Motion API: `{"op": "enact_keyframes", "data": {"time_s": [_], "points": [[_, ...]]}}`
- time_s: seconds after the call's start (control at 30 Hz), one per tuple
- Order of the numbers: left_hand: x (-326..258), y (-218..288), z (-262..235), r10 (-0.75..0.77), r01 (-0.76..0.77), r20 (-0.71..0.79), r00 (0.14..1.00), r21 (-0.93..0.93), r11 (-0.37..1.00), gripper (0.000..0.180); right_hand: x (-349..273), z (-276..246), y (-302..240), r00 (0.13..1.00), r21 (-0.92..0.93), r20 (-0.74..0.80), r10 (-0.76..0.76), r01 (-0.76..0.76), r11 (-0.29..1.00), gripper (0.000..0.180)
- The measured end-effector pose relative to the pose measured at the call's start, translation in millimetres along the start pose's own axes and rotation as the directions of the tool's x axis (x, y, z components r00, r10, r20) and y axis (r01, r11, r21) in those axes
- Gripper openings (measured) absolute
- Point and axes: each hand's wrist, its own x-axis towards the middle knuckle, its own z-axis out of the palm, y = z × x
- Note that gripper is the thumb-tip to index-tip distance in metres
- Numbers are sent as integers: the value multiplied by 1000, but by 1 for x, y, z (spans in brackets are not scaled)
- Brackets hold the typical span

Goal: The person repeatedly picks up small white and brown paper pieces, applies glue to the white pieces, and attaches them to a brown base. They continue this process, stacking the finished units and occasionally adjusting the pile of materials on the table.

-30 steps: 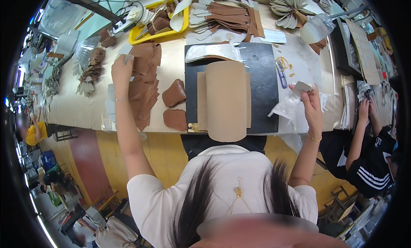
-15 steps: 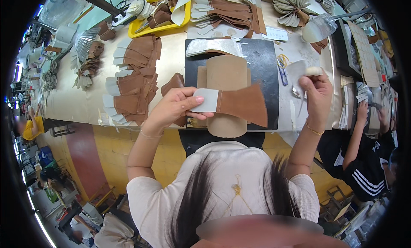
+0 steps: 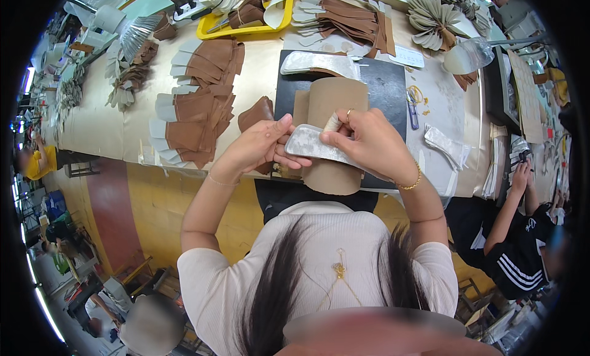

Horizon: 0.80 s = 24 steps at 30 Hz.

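A mottled grey-white shaped piece (image 3: pixel 307 142) with a rounded left end and a darker rim lies slanting over a tan padded cylinder (image 3: pixel 335 178). My right hand (image 3: pixel 372 141), one finger wrapped in pale tape, pinches and presses it from above. My left hand (image 3: pixel 265 146) is at the rounded end, its fingers stretched out against and partly beneath it, the thumb raised off it. The brown leather part cannot be made out under the grey-white piece and my right hand. A folded brown leather piece (image 3: pixel 255 113) lies left of the cylinder.
A black mat (image 3: pixel 384 91) lies under the cylinder, with a grey-white stack (image 3: pixel 321 64) on it. Brown leather pieces with grey ends (image 3: pixel 200 119) fan out at left. A yellow tray (image 3: pixel 246 31) is at the back. Blue-handled snips (image 3: pixel 413 113) and more grey-white pieces (image 3: pixel 447 146) lie at right.
My right hand has come in from the right with the grey-white piece and set it over where the leather part was. My left thumb has lifted and its fingers have opened out.
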Motion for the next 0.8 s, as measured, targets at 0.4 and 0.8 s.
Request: {"op": "enact_keyframes", "data": {"time_s": [0.4, 0.8], "points": [[1, 4, 0, -58, 58, -5, 998, -3, 998, 44, 3, 7, 0, 1000, -126, -15, -8, 6, 992, 30], [7, -3, -2, -62, 70, -88, 994, 90, 993, 24, -31, -34, 32, 990, 98, 9, 141, -141, 985, 48]]}}
